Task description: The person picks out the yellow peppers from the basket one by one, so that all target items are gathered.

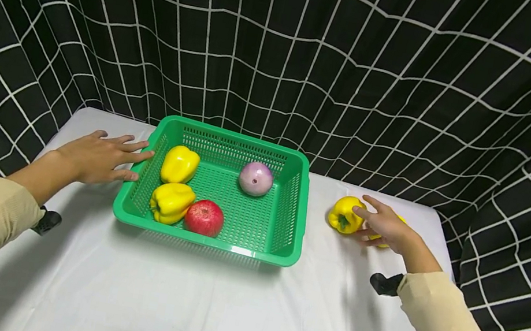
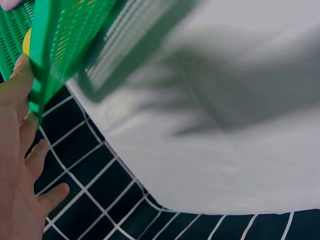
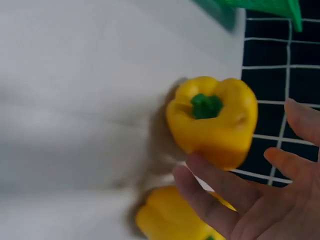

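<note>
The left hand (image 1: 100, 158) rests with spread fingers on the left rim of a green basket (image 1: 205, 240); its fingertips touch that rim in the left wrist view too. Inside the basket lie two yellow peppers (image 1: 180, 165) at the left, a red round fruit (image 1: 204, 217) near the front and a purple onion (image 1: 255, 179). To the right of the basket, the right hand (image 1: 387, 227) hovers with parted fingers over two more peppers. In the right wrist view its fingers overlap the edge of one yellow pepper (image 3: 215, 130) and partly cover the other pepper (image 3: 172, 215).
A white cloth (image 1: 158, 300) covers the table. Behind and at both sides hangs a black curtain (image 1: 273, 55) with a white grid. The basket's right wall stands a short way left of the peppers on the cloth.
</note>
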The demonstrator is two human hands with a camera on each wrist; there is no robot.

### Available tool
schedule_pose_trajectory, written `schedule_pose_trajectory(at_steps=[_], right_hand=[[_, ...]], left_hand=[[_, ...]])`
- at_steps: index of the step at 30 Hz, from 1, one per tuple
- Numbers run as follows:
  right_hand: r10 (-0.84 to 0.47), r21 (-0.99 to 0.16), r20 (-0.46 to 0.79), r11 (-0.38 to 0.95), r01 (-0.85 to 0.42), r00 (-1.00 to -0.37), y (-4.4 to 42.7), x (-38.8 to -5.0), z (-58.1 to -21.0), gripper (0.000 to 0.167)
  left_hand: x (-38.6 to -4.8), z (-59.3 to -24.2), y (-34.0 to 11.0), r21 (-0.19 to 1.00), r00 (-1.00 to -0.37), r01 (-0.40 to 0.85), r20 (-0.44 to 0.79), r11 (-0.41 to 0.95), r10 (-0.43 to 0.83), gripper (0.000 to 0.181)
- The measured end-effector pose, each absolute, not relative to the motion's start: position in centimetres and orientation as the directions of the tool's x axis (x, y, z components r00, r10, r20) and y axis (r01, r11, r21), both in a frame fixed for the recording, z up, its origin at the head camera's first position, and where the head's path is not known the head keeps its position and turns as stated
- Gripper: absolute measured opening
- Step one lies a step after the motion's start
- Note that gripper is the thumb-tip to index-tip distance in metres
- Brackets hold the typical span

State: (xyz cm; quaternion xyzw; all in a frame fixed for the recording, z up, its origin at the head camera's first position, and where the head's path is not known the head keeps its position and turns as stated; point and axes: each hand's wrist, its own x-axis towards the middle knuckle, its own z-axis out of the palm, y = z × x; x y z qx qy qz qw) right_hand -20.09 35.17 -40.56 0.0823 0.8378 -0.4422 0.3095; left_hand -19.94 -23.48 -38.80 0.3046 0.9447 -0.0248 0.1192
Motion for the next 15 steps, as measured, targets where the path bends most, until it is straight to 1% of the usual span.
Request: schedule_pose_trajectory(at_steps=[4, 7, 10, 15], right_hand=[[-0.124, -0.655, -0.593, 0.650, 0.386, -0.796, 35.1, -20.8, -38.9, 0.079], [-0.130, -0.648, -0.571, 0.678, 0.347, -0.811, 34.4, -21.4, -37.2, 0.082], [-0.170, -0.671, -0.535, 0.681, 0.294, -0.828, 33.4, -21.9, -35.5, 0.086], [-0.248, -0.712, -0.485, 0.669, 0.213, -0.839, 31.1, -22.7, -33.5, 0.086]], left_hand=[[-19.9, -38.8, -23.5, 0.026, -0.785, 0.583, -0.241, 0.812, 0.571, 0.065], [-19.9, -38.8, -23.5, 0.028, -0.785, 0.582, -0.240, 0.813, 0.571, 0.065], [-20.0, -38.9, -23.5, 0.025, -0.785, 0.584, -0.236, 0.811, 0.573, 0.065], [-20.0, -38.9, -23.4, 0.026, -0.785, 0.586, -0.230, 0.810, 0.575, 0.064]])
